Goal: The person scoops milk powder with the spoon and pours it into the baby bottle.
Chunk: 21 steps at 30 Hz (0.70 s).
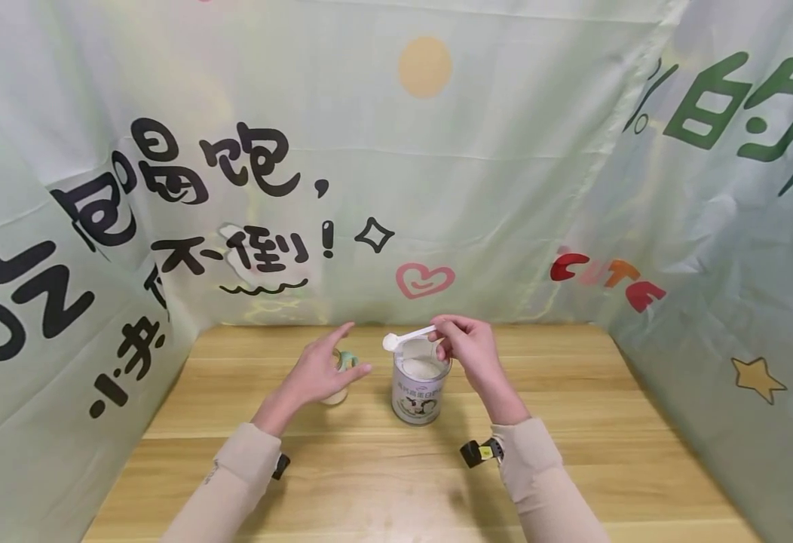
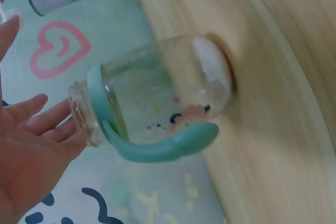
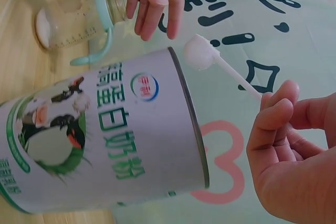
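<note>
My right hand (image 1: 469, 348) pinches the handle of a white scoop (image 3: 231, 69) above the open milk powder can (image 1: 415, 396). White powder fills the scoop's bowl in the right wrist view. Inside the can, pale powder shows below the rim. To the left, a clear baby bottle (image 2: 152, 93) with a mint-green handled collar stands uncapped on the table, white powder at its bottom. My left hand (image 1: 320, 371) is beside the bottle's neck, fingers extended and thumb apart, holding nothing. In the head view this hand hides much of the bottle.
The wooden table (image 1: 342, 483) carries the can and bottle near its back. A printed pale green cloth (image 1: 505, 188) hangs behind and along both sides. A small black camera (image 1: 474, 453) is strapped to my right wrist.
</note>
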### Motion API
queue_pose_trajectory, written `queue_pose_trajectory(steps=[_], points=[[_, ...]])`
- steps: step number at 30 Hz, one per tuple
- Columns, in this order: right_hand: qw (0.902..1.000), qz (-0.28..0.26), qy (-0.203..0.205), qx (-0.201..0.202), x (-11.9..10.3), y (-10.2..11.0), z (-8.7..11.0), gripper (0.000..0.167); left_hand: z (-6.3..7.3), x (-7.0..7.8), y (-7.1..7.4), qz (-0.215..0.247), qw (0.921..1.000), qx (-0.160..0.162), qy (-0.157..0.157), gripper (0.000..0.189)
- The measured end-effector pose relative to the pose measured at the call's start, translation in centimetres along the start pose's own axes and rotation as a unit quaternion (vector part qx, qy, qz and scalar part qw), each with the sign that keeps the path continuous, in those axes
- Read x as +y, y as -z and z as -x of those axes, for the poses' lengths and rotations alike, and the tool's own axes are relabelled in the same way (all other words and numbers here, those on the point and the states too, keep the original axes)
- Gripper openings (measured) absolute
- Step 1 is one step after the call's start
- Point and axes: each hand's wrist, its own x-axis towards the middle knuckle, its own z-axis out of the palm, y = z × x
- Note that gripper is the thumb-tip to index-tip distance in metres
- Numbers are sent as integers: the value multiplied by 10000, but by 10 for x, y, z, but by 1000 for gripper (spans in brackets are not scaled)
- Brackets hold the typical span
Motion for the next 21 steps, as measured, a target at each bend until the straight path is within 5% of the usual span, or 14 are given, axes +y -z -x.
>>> queue_pose_trajectory(steps=[21], points=[[9993, -59, 50, -362, 3, -43, -3, 22, 13, -33, 6, -229, 9992, 336, 19, 95]])
